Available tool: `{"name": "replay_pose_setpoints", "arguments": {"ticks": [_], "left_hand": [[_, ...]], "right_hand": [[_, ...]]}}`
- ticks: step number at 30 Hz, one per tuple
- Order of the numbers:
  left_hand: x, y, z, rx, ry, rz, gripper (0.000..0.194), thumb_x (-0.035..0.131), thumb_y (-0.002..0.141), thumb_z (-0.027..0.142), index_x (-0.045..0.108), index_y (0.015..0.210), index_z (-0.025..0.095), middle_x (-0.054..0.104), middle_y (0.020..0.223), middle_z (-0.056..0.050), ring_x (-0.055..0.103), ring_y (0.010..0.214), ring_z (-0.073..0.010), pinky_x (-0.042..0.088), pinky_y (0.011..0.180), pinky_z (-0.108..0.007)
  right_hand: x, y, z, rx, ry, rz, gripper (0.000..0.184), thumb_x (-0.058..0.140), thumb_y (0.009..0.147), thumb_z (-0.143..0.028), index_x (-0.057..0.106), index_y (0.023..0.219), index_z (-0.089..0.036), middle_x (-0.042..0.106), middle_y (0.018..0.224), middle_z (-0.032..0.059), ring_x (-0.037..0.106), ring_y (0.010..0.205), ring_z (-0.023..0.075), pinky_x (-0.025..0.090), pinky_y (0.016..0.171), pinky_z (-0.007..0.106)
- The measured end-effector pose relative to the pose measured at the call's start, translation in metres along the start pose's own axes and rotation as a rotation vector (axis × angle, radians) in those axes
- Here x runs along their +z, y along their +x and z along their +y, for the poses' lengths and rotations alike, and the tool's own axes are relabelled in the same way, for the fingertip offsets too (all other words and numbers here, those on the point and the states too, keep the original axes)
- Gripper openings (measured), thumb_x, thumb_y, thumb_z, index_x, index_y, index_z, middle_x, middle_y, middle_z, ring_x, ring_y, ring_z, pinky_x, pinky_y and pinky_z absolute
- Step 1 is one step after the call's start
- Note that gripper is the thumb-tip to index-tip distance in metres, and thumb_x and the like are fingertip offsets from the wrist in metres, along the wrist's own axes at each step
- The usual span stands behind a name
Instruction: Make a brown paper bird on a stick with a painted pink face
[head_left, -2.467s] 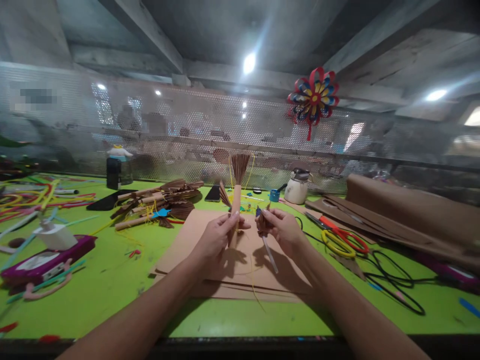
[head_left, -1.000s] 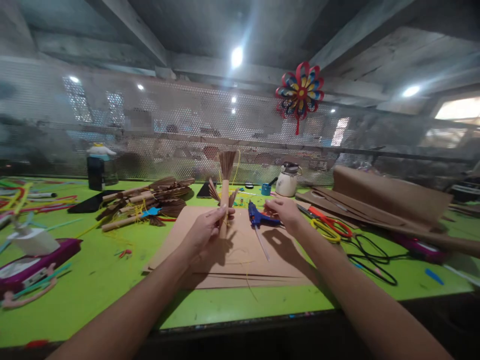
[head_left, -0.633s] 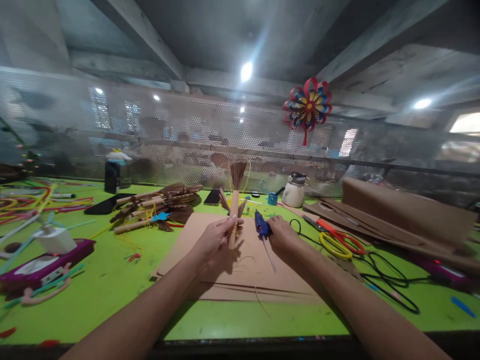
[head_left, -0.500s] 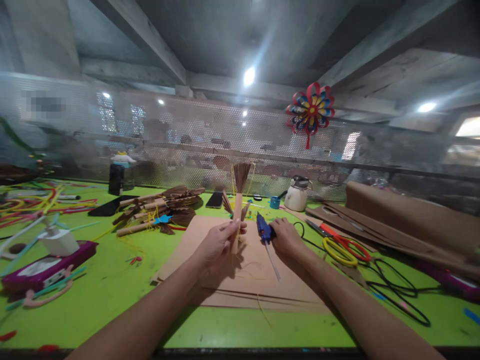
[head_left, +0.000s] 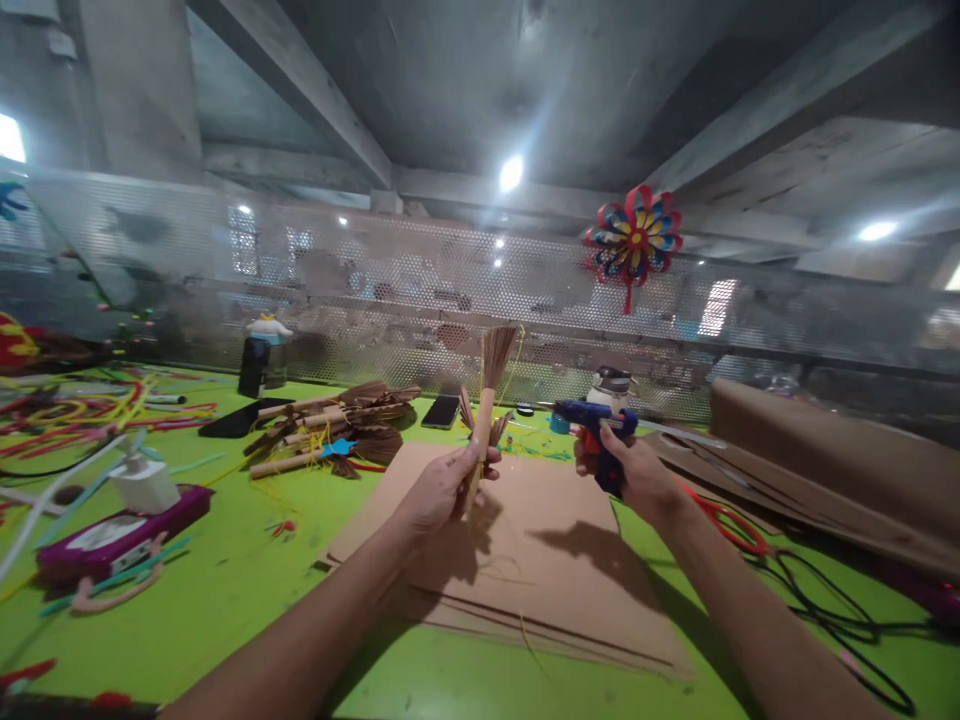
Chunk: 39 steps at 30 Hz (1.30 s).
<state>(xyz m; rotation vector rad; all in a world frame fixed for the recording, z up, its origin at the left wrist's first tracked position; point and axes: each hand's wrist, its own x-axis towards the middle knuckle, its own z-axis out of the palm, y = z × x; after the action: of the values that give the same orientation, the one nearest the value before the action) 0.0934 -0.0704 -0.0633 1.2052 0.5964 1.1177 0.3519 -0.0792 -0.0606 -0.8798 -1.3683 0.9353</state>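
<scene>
My left hand [head_left: 442,487] is closed around the lower stem of a small brown paper broom [head_left: 487,405], a rolled tube with a pleated fan at its top. Yellow string hangs from the fan, and smaller pleated pieces show beside the stem. A blue hot glue gun [head_left: 609,430] is gripped in my right hand [head_left: 637,470], held up off the table with its nozzle pointing left toward the broom. The nozzle and the broom are apart. Under both hands lies a stack of brown cardboard sheets [head_left: 555,600], with the gun's shadow on it.
Several similar paper brooms [head_left: 300,435] lie piled on the left, near a purple power strip [head_left: 124,535]. A phone [head_left: 441,411] and a white jug [head_left: 613,385] stand behind. Orange-handled scissors [head_left: 739,525], a black cable [head_left: 825,610] and folded brown paper [head_left: 832,450] are on the right.
My right hand has lifted the glue gun off the cardboard and turned its nozzle to the left. My left hand still holds the paper broom, now slightly tilted. The view has shifted a little.
</scene>
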Motion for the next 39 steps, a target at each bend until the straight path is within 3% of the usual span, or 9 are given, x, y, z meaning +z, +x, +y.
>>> {"name": "replay_pose_setpoints", "arguments": {"ticks": [5,10,29,39], "left_hand": [[0.007,-0.007,0.006,0.013,-0.191,-0.061,0.025,0.058,0.083,0.034,0.067,0.087,0.011,0.059,0.085,-0.007,0.052,0.073,-0.0108,0.036,0.044,-0.014],[0.012,-0.014,0.008,0.033,-0.245,-0.140,0.026,0.052,0.088,0.031,0.067,0.090,0.009,0.058,0.091,-0.009,0.051,0.079,-0.0116,0.037,0.046,-0.015],[0.021,-0.019,0.008,0.017,-0.194,-0.129,0.029,0.051,0.089,0.035,0.067,0.093,0.011,0.057,0.093,-0.010,0.050,0.085,-0.0152,0.038,0.054,-0.019],[0.019,-0.018,0.008,0.021,-0.192,-0.135,0.029,0.050,0.089,0.034,0.065,0.095,0.010,0.057,0.093,-0.010,0.051,0.087,-0.0152,0.038,0.054,-0.019]], "right_hand": [[0.026,-0.020,-0.024,-0.034,0.135,-0.155,0.034,0.054,0.081,-0.051,0.063,0.084,-0.018,0.063,0.074,0.0060,0.057,0.059,0.0161,0.044,0.059,0.031],[0.040,-0.025,-0.020,-0.050,0.080,-0.176,0.031,0.051,0.085,-0.045,0.064,0.082,-0.018,0.064,0.080,0.0079,0.056,0.059,0.0151,0.039,0.053,0.028],[0.044,-0.026,-0.015,-0.062,-0.078,-0.158,0.035,0.049,0.086,-0.046,0.058,0.079,-0.014,0.056,0.068,0.0032,0.047,0.054,0.0107,0.030,0.051,0.025],[0.046,-0.027,-0.017,-0.083,-0.109,-0.130,0.041,0.046,0.087,-0.050,0.051,0.067,-0.015,0.045,0.054,-0.0004,0.036,0.050,0.0100,0.023,0.050,0.027]]}}
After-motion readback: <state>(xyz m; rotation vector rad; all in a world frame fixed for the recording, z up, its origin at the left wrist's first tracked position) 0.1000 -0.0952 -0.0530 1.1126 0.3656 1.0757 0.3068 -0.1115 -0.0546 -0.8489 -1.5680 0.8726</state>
